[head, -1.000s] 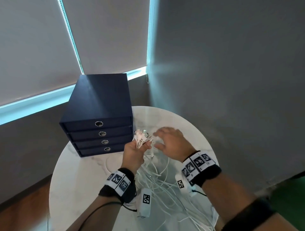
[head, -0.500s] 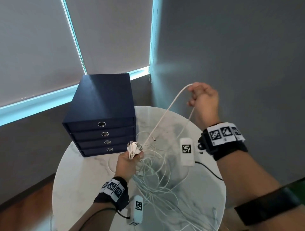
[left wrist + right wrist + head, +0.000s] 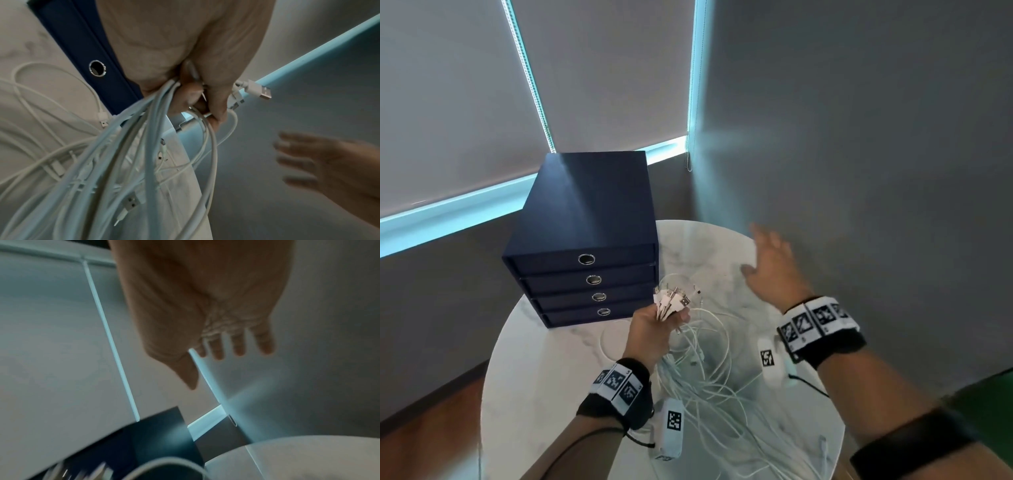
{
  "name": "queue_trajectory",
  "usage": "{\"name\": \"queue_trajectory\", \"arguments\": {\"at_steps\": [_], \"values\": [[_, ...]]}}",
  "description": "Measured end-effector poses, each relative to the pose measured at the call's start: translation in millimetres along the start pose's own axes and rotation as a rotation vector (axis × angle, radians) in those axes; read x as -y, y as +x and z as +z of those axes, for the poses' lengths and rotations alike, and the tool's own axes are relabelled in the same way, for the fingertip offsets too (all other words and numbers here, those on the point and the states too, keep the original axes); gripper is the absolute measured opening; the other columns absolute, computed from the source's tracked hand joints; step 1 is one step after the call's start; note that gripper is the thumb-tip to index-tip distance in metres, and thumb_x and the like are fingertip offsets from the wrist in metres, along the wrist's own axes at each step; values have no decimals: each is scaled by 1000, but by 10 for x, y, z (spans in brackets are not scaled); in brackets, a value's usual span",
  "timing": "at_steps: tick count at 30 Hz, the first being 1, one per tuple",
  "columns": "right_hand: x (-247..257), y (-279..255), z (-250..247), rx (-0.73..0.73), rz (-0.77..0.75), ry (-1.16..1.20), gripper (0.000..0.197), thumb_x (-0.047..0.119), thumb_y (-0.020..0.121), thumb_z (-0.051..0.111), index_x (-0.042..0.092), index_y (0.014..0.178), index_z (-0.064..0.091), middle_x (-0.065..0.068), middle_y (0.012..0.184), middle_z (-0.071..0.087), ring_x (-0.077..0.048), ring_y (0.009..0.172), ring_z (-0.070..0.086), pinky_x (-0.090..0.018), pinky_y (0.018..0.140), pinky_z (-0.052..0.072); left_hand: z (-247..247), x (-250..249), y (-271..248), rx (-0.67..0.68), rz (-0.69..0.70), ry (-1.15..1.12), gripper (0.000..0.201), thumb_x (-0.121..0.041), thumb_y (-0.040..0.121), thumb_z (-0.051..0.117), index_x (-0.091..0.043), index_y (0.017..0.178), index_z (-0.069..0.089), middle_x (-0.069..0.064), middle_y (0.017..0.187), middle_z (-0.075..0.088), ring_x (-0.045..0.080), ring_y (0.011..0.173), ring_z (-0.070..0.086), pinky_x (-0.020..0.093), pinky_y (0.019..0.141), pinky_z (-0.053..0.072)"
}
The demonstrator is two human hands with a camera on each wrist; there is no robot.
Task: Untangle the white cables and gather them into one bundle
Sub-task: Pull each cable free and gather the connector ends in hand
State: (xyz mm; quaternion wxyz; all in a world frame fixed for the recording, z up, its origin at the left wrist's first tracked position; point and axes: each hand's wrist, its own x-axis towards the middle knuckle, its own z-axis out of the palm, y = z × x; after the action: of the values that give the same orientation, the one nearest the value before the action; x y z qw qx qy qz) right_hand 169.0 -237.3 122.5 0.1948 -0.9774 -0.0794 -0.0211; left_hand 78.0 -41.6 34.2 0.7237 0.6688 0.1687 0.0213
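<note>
My left hand [image 3: 654, 325] [image 3: 195, 91] grips a bunch of white cables [image 3: 705, 370] [image 3: 127, 154] just below their USB plugs [image 3: 671, 301], which stick up out of the fist. The rest of the cables hang down in tangled loops onto the round marble table [image 3: 551, 377]. My right hand [image 3: 770, 267] [image 3: 216, 337] hovers over the table's far right side, to the right of the plugs, fingers spread and holding nothing; it is blurred. In the left wrist view it [image 3: 329, 165] shows at the right, apart from the cables.
A dark blue drawer box [image 3: 585, 246] with several drawers stands at the table's back left, close to my left hand. Grey walls and window blinds lie behind. Loose cable ends trail toward the table's near right edge [image 3: 822, 445].
My right hand pulled one cable high up to the right, then let it go and came back down over the table with fingers spread. My left hand kept its grip on the plug ends.
</note>
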Motion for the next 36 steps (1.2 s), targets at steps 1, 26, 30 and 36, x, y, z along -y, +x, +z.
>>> {"name": "queue_trajectory", "arguments": {"at_steps": [1, 26, 30, 36], "values": [[63, -59, 117, 60, -148, 0, 71, 27, 90, 59, 22, 152, 24, -3, 156, 26, -30, 143, 22, -46, 117, 26, 27, -14, -9, 12, 4, -22, 3, 5, 88, 69, 7, 86, 69, -12, 41, 53, -3, 33, 43, 11, 41, 35], [-856, 136, -193, -437, 370, 677, 24, 4, 93, 48, 12, 88, 70, -1, 63, 58, -16, 58, 50, -27, 56, 35, -214, 206, 67, -264, -122, -48, 6, -12, 92, 69, -12, 87, 73, 3, 72, 70, 0, 34, 39, 22, 41, 33], [-1394, 85, -205, -326, 688, 373, 31, 20, 86, 61, -1, 108, 66, -21, 103, 67, -34, 96, 63, -39, 80, 51, -186, 46, 72, -254, -102, -295, 17, -21, 98, 62, -7, 92, 68, -2, 54, 49, 10, 42, 33, 18, 37, 26], [-530, -394, 44, -120, 170, 790, 25, 12, 92, 65, 2, 114, 64, -8, 91, 71, -12, 81, 67, -30, 78, 51, 190, -424, -9, -5, -34, -527, 30, -31, 104, 50, -11, 84, 59, -6, 53, 29, 6, 40, 22, 18, 38, 19]]}}
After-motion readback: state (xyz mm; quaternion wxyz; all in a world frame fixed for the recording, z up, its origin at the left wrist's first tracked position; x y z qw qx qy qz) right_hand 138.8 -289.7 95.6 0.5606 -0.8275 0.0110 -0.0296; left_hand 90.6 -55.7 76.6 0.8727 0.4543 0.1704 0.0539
